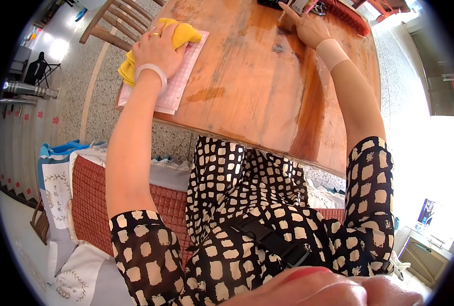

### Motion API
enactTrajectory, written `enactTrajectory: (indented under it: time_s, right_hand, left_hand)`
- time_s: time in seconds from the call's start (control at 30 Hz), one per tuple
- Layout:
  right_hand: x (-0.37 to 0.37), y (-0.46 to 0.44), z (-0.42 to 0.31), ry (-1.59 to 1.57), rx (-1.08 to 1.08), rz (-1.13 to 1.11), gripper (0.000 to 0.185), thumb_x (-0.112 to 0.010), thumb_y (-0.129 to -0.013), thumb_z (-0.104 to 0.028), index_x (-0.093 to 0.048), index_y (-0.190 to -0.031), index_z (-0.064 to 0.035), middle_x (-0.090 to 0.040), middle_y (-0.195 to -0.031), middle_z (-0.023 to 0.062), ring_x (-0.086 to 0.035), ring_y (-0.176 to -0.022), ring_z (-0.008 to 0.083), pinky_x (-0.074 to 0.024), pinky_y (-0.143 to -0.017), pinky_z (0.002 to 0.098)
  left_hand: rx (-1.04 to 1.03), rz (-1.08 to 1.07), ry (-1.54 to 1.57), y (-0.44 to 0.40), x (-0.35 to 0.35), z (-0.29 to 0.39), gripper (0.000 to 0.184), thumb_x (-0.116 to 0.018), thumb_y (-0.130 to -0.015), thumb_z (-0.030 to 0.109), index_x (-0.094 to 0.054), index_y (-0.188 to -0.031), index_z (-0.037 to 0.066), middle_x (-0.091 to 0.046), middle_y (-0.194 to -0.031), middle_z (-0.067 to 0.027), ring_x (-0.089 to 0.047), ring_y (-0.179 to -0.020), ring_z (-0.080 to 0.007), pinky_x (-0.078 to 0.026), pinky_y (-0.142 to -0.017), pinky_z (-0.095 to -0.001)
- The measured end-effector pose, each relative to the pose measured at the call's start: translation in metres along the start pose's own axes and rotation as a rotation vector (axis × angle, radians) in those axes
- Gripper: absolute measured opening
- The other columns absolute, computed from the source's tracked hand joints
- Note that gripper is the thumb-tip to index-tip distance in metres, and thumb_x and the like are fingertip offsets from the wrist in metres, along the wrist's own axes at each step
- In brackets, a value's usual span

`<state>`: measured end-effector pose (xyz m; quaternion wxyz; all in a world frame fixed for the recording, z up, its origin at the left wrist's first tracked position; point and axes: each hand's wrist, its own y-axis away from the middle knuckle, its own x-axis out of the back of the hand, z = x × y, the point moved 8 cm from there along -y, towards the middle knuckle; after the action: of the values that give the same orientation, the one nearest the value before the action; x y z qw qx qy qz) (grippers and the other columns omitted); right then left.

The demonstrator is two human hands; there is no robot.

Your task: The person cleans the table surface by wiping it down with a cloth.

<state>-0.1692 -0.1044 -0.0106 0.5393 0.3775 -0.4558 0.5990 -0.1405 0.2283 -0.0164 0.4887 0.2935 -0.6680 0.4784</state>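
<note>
My left hand (159, 52) is closed over a folded yellow cloth (185, 33) at the left edge of the wooden table (237, 86). Beneath the cloth lies a pink checked booklet or mat (186, 74), flat along that edge. My right hand (309, 28) rests over the far right part of the table with its index finger stretched out. That fingertip is close to a dark phone-like object (271, 3). Wet-looking darker patches mark the tabletop.
A red bristly object (346, 16) lies at the table's far right. Behind the left edge stands a wooden chair (119, 20). I sit on a seat with a reddish-brown woven mat (92, 204). A glossy cabinet (441, 66) is at the right.
</note>
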Motion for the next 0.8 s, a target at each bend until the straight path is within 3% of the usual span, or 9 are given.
enactTrajectory:
  time_s: [0.37, 0.47, 0.8]
  right_hand:
    - [0.003, 0.004, -0.006, 0.041, 0.049, 0.060, 0.055, -0.036, -0.094, -0.018, -0.034, -0.147, -0.0301, -0.062, -0.088, 0.0233, -0.062, -0.066, 0.0334, -0.0478, -0.057, 0.0461]
    - [0.001, 0.001, -0.004, -0.006, 0.023, -0.040, 0.055, -0.037, -0.093, -0.017, -0.035, -0.147, -0.0280, -0.062, -0.088, 0.0235, -0.062, -0.066, 0.0337, -0.0477, -0.057, 0.0461]
    - [-0.006, 0.002, 0.003, -0.073, 0.011, 0.159, 0.056, -0.039, -0.091, -0.014, -0.036, -0.146, -0.0205, -0.063, -0.095, 0.0264, -0.064, -0.076, 0.0372, -0.0501, -0.066, 0.0480]
  left_hand:
    - [0.008, -0.037, -0.016, -0.001, -0.001, 0.000, 0.053, -0.057, -0.087, 0.047, -0.048, -0.134, 0.025, -0.050, -0.139, -0.0029, -0.047, -0.122, -0.0318, -0.037, -0.100, -0.0484]
    - [0.008, -0.046, -0.017, 0.000, 0.000, 0.001, 0.054, -0.057, -0.087, 0.047, -0.048, -0.135, 0.024, -0.049, -0.139, -0.0031, -0.047, -0.123, -0.0318, -0.036, -0.100, -0.0481]
    - [0.004, 0.004, -0.033, 0.000, -0.004, -0.001, 0.055, -0.056, -0.087, 0.048, -0.046, -0.136, 0.025, -0.048, -0.141, -0.0038, -0.046, -0.125, -0.0314, -0.035, -0.102, -0.0480]
